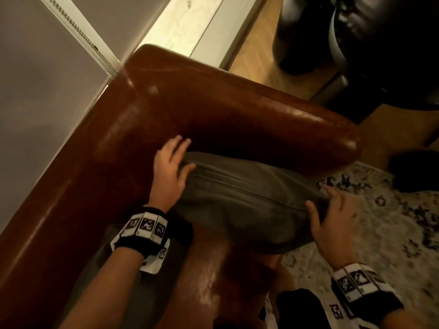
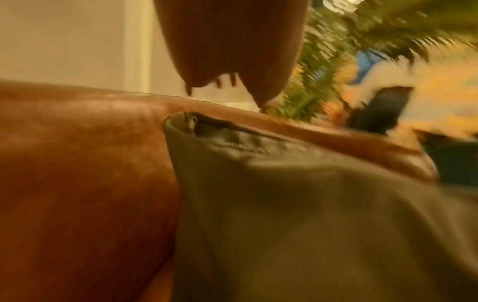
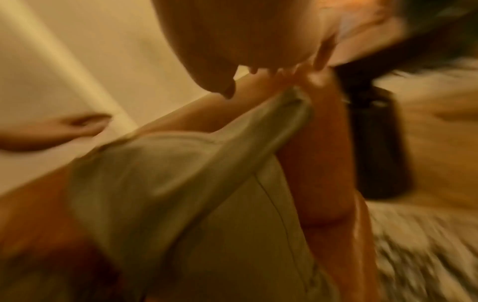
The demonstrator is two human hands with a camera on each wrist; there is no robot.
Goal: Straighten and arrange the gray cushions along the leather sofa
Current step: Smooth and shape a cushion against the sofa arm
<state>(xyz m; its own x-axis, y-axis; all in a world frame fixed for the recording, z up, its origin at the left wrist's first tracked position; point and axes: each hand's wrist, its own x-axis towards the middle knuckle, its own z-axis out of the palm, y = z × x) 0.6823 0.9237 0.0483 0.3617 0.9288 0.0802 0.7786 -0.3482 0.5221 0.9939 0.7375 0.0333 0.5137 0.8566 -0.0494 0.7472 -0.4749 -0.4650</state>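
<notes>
Gray cushion (image 1: 240, 200), glossy reddish-brown leather sofa (image 1: 213, 108), pale rug (image 1: 380, 224) with dark speckled pattern, black-and-white checkered wristbands (image 1: 145, 227)

Room dim, warm amber cast. Brightest patch: pale lit strip (image 1: 190, 27) beyond the sofa (image 1: 213, 110) back, head view. Soft glare streaks on the leather armrest and seat front. Cushion (image 1: 249, 198) underside in shadow. Head view fairly sharp at centre, bent at edges. Both wrist views motion-blurred, the right worst; plant (image 2: 336, 67) smeared, grainy.
</notes>
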